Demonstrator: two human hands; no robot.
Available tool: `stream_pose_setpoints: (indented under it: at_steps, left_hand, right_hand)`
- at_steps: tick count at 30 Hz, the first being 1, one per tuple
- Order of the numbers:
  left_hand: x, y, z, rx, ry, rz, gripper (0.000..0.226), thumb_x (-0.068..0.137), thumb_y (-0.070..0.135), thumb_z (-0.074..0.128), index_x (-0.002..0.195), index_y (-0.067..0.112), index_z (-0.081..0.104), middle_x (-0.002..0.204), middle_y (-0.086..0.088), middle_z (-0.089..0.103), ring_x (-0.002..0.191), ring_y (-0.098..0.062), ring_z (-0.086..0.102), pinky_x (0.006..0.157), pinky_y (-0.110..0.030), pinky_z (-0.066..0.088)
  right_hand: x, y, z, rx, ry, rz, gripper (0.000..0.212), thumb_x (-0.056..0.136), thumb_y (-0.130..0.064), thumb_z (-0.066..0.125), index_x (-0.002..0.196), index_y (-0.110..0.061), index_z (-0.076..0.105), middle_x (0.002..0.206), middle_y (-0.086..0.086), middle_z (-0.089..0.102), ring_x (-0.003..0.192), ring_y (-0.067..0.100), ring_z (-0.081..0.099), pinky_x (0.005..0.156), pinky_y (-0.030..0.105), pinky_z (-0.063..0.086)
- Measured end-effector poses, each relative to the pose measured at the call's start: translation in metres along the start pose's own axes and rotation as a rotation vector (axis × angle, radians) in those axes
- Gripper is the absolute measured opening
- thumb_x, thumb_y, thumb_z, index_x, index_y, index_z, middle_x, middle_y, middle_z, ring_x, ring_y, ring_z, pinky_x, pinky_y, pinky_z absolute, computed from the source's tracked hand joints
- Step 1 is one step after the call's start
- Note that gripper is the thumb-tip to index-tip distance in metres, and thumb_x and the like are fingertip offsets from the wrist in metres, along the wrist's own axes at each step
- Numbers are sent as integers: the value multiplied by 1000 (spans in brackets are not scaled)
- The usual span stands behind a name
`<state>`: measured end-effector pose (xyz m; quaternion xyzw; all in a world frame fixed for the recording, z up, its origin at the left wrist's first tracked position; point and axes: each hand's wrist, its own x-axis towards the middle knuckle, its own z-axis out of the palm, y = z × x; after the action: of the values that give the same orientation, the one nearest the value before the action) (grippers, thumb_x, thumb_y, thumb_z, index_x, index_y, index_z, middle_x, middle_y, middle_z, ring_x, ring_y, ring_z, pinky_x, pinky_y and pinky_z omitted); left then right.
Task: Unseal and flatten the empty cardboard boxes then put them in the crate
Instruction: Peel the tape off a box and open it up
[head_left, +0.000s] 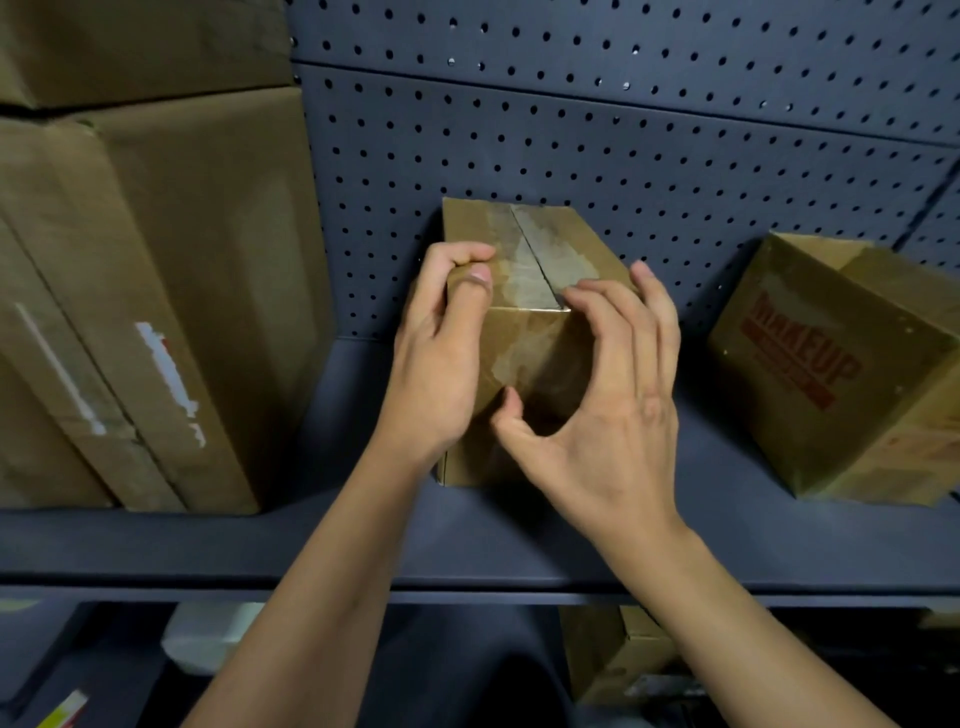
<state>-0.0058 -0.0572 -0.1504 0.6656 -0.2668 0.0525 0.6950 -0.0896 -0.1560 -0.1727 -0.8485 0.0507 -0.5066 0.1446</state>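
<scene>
Rear wall: a dark pegboard (623, 130), cut off at the top and right.

Shelf (363, 545): dark, running the full width, with its far ends out of frame.

Cardboard boxes, five counted:
- Two large boxes are stacked at the left. The lower large box (156, 286) is taped shut with torn white label remnants. Only the underside edge of the upper large box (130, 47) shows. Both are cut off by the frame.
- The printed box (831, 374) sits tilted at the right of the shelf, with red lettering on its face. Its right side is cut off and blurred.
- The small box (535, 343) stands on the shelf at centre, against the pegboard, with its flaps closed.
- The lower box (608, 654) sits under the shelf in shadow, partly hidden by the right forearm.

No box's contents can be seen.

A pale object (208, 639) below the shelf is too dim to identify.

Hands, two:
- The left hand (441, 353) grips the small box's upper left corner, fingers curled over the top and thumb on the front.
- The right hand (608, 415) has its fingers apart and bent, with the tips at the top front edge and the thumb separate below.

Clear tape (524, 280) runs along the top seam, which is split.
</scene>
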Motion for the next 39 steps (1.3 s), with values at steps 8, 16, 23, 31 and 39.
stream_pose_setpoints:
  at_steps: [8,16,23,31,39]
  left_hand:
    - [0,2,-1,-3,-21,9,30,91,43,35,109,34,57,98,9,60,89,-6,58,73,-18,45]
    - [0,1,-1,2,-14,11,30,92,41,35,110,33,57,104,4,61,96,-13,59,82,-33,49]
    - [0,0,-1,10,-9,8,32,88,49,35,108,37,57,104,5,62,98,-15,60,86,-38,50]
    - [0,0,0,-12,-11,0,32,89,47,36,110,36,57,106,9,62,99,-13,60,84,-35,50]
    - [-1,1,0,-5,-13,-1,29,92,42,34,109,36,57,104,9,62,98,-11,60,84,-28,49]
  right_hand:
    - [0,-3,1,20,11,18,65,69,-18,71,129,-1,52,136,11,51,146,27,25,113,46,35]
    - [1,2,-3,-12,-41,-23,72,71,-34,74,132,-1,51,138,10,51,147,28,24,119,23,18]
    - [0,-1,0,1,-6,4,68,73,-33,74,129,-2,53,136,9,52,147,27,24,119,28,24]
    - [-1,-2,2,44,11,32,66,70,-26,74,129,-4,53,136,7,51,146,24,25,109,46,40]
    - [-2,3,-2,8,10,-16,62,71,-7,65,132,-1,53,137,11,53,144,27,30,115,35,35]
